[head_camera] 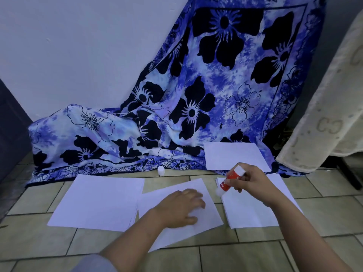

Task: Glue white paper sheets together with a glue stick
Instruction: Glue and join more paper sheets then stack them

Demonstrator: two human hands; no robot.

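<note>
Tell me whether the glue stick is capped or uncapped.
Uncapped. The glue stick in the right hand shows a bare white tip, and a white cap stands apart on the tiled floor.

The left hand (181, 208) is pressing flat on a white sheet (208, 222). The right hand (253, 183) is gripping a glue stick (229, 179), tip tilting down.

Matt white paper sheets (182, 230) on smooth tiled floor (245, 258); glossy plastic glue stick (231, 178) (printed cloth (196, 107) behind)
</note>
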